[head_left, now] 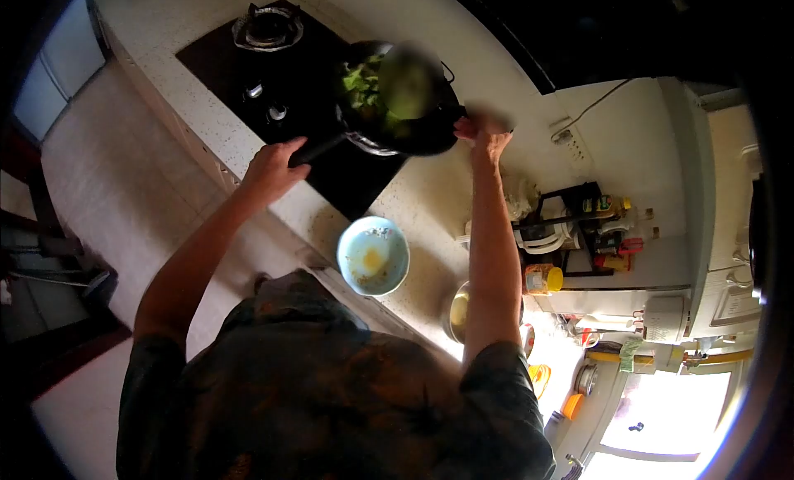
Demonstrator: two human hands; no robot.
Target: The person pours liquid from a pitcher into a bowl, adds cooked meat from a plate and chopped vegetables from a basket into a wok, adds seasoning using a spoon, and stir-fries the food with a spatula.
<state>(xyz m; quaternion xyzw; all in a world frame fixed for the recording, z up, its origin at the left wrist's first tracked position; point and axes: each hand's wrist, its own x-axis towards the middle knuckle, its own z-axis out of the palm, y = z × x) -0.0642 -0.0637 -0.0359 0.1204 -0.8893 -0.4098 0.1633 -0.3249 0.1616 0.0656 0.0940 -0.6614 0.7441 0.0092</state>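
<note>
A dark wok (438,141) sits over the stove's burner, holding chopped green leafy vegetables (361,84). My left hand (273,174) is closed round the wok's black handle (318,149), at the cooktop's front edge. At the wok's right side, my right hand (486,132) is closed on a dark-handled utensil (451,112). Its working end is lost in a blurred patch that covers part of the wok and the greens. Below the wok on the counter stands a light blue bowl (341,253) with yellowish residue and small bits inside.
A second burner (269,26) lies at the cooktop's far left, near two knobs (275,112). Along the wall to the right are a rack (571,200) with bottles and a yellow-lidded jar (543,279). A metal pot (456,313) stands partly behind my right forearm.
</note>
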